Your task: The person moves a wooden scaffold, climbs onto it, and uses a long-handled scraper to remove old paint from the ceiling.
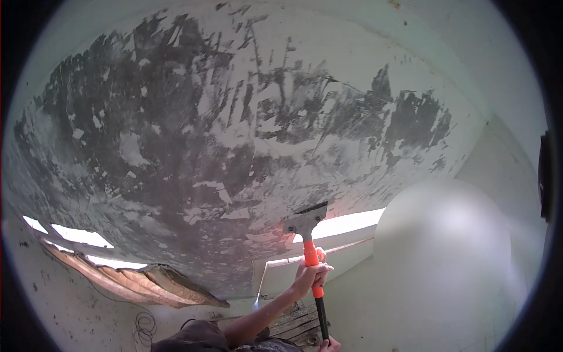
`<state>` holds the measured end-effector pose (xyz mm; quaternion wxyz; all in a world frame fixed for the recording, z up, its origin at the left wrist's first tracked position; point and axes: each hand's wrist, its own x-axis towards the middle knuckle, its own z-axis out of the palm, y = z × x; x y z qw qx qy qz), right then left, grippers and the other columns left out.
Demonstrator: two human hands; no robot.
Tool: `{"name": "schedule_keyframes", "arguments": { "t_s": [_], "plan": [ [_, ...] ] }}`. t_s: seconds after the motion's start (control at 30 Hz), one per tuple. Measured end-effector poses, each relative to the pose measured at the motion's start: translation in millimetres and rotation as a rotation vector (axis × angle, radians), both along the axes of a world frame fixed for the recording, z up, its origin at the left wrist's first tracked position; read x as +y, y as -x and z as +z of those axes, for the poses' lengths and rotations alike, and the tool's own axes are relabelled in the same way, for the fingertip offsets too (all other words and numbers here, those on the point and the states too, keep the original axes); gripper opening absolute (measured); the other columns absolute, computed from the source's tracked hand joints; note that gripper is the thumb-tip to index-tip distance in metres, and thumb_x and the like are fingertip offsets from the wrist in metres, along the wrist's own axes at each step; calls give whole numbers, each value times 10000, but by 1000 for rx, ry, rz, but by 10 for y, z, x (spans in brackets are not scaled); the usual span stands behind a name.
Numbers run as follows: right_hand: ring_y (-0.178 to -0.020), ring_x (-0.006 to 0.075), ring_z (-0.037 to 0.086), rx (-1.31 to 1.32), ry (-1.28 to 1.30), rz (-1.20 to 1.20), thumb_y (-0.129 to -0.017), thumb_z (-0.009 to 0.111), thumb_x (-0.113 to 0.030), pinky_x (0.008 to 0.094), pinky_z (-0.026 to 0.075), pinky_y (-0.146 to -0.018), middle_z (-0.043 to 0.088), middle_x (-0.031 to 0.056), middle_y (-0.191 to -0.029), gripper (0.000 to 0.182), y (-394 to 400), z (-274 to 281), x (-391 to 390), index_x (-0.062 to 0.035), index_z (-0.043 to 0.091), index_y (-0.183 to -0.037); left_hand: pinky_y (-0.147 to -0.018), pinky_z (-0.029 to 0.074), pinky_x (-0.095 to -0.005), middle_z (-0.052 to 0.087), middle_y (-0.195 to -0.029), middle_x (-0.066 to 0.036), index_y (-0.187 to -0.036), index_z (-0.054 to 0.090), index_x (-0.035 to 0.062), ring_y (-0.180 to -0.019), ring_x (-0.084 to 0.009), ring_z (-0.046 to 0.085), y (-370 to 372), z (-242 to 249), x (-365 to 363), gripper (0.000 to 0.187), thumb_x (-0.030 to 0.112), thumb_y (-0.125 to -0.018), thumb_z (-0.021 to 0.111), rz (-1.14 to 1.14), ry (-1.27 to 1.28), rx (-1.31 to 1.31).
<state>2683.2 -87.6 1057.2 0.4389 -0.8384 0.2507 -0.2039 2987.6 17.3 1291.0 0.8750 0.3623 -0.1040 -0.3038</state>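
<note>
A long-handled scraper (306, 226) with a wide metal head, an orange grip and a black shaft stands upright near the centre. My left hand (311, 276) is wrapped round its orange grip, with the arm reaching up from the lower left. At the bottom edge, my right hand (331, 345) holds the lower end of the black shaft, only partly in view. The scraper's blade is at the lower part of the ceiling (234, 152), whose pale coating is patchy, with dark grey areas showing. Whether the blade touches the surface I cannot tell.
Bright window openings (79, 235) lie at the lower left, above a bunched brown cloth (141, 284). A coiled wire (144, 328) hangs on the wall below. A large pale rounded shape (443, 234) fills the right side. Wooden slats (296, 325) show behind my arm.
</note>
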Motion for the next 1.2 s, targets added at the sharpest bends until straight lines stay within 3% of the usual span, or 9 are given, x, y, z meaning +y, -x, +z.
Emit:
{"name": "schedule_keyframes", "arguments": {
  "t_s": [0.13,0.2,0.33,0.4,0.47,0.53,0.67,0.8,1.2],
  "plan": [
    [-674,294,611,-3,34,73,-981,476,-455,416,469,-622,648,199,-767,523,-437,27,-50,36,645,-1046,-346,269,-259,351,-502,42,-847,418,90,-336,-80,322,-160,420,134,248,-63,-782,602,70,-79,71],
    [-476,103,446,-170,-139,116,-950,505,-477,309,275,-435,444,-11,-516,572,-784,426,19,-15,500,-613,-340,234,-237,354,-498,54,-843,420,100,-354,-59,315,-264,600,196,236,-48,-818,601,37,52,-67],
    [-453,178,470,-151,-180,86,-881,580,-437,352,304,-448,468,41,-512,498,-470,296,-58,-20,521,-616,-338,248,-235,364,-505,51,-866,427,92,-360,-51,322,-104,320,101,229,-52,-819,599,55,-3,25],
    [-635,269,602,-76,4,38,-976,482,-483,403,454,-574,613,172,-694,542,-183,268,-87,29,656,-1013,-336,298,-237,374,-504,43,-861,419,90,-361,-55,366,33,108,-12,237,1,-855,639,98,-71,-29],
    [-599,240,553,-53,36,19,-977,469,-505,395,426,-540,567,151,-654,559,69,-55,-245,24,648,-974,-340,344,-240,395,-506,37,-858,419,90,-367,-61,415,152,58,-116,260,80,-888,677,452,-234,-67],
    [-564,211,504,-26,67,-5,-978,456,-528,387,397,-505,520,129,-615,579,155,-72,-440,19,640,-935,-344,359,-242,406,-497,34,-865,418,92,-366,-71,441,130,123,-129,279,141,-907,690,483,-225,-73],
    [-569,155,323,-128,273,54,-990,429,-523,367,292,-459,383,72,-597,564,-315,980,-650,-1,560,-820,-328,307,-241,350,-474,48,-844,438,110,-343,-70,379,8,639,-88,249,141,-920,673,347,-9,-70],
    [-532,186,333,-92,405,17,-986,451,-460,384,270,-461,338,90,-588,511,-195,1629,-876,-10,502,-747,-342,229,-244,308,-486,64,-835,448,115,-343,-61,299,54,608,-297,237,123,-907,673,277,201,127],
    [-497,292,379,12,444,46,-982,444,-483,405,317,-475,425,129,-580,498,-227,1858,-1127,-47,525,-754,-362,249,-252,323,-498,40,-840,452,90,-367,-71,313,48,648,-268,171,8,-857,601,207,236,198]
  ]
}}
